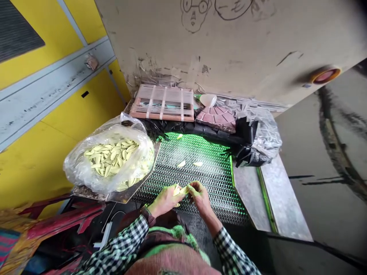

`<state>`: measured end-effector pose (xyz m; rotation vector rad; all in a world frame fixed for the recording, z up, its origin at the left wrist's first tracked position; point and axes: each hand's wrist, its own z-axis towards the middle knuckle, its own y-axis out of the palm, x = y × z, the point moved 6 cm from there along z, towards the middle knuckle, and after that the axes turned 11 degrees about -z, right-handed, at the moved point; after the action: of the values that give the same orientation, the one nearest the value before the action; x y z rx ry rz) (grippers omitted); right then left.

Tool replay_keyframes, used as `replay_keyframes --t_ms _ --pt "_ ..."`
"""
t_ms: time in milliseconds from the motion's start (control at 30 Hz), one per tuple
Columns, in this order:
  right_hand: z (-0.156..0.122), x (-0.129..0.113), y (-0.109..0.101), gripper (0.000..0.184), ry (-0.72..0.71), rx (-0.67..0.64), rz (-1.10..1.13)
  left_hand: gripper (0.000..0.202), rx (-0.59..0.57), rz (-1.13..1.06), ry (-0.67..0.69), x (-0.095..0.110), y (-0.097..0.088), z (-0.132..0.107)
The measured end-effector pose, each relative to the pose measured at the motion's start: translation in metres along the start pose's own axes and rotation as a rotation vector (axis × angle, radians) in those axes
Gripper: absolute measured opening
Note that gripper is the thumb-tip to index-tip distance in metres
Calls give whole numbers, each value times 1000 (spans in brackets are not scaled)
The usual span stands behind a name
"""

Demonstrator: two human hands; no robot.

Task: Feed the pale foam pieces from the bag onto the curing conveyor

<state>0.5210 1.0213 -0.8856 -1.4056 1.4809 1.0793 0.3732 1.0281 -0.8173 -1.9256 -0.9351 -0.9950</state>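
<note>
My left hand [167, 199] is closed around a few pale yellow-green, leaf-shaped pieces [177, 190]; their material I cannot make out. Close beside it, my right hand [198, 194] pinches the end of one such piece [185, 190] between thumb and fingertips. Both hands are over the near part of a metal mesh belt [172, 152]. Farther along the belt lie two more leaf-shaped pieces, a left one [181, 164] and a right one [197, 164], apart from each other. Another piece [179, 136] is near the green-lit opening.
At left, a clear plastic bag [75, 168] holds many of the same pieces. Beyond the belt stand a wooden frame strung with threads [164, 103], a pink patterned slab [216, 118] and black plastic sheeting [186, 127]. A red button [326, 76] juts from the panel at right.
</note>
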Motion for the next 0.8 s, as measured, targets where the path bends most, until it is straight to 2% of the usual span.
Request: replay_keyframes --t_ms 67,133,200,267,367,433,533,600,667,733,800 --pt "3 6 -3 45 40 34 22 34 19 -130 -66 -8 -1 2" --pt "5 6 -11 40 14 129 -49 39 58 -232 -95 -16 -2 4" --pt "4 1 -25 31 -116 310 -292 44 90 -261 -91 -21 -4 5" --pt "-2 -7 -32 26 -337 428 -615 48 120 -251 -89 -25 -8 5" --pt "-14 -10 -25 27 -633 358 -946 51 180 -266 -98 -25 -16 3" --pt "-24 -12 -22 25 -691 336 -1008 50 207 -303 -104 -22 -20 1" --pt "-32 -23 -15 25 -602 308 -850 49 146 -353 -108 -15 -16 0" --pt "-29 -27 -4 22 -485 197 -670 48 74 -386 -107 -12 -10 1" --pt "-22 -25 4 23 -353 106 -536 45 56 -413 -104 -11 -7 3" --pt "-12 -19 4 23 -234 105 -538 41 81 -400 -100 -14 -9 3" --pt "-4 -16 -1 19 -171 159 -691 38 105 -356 -103 -19 -14 2"
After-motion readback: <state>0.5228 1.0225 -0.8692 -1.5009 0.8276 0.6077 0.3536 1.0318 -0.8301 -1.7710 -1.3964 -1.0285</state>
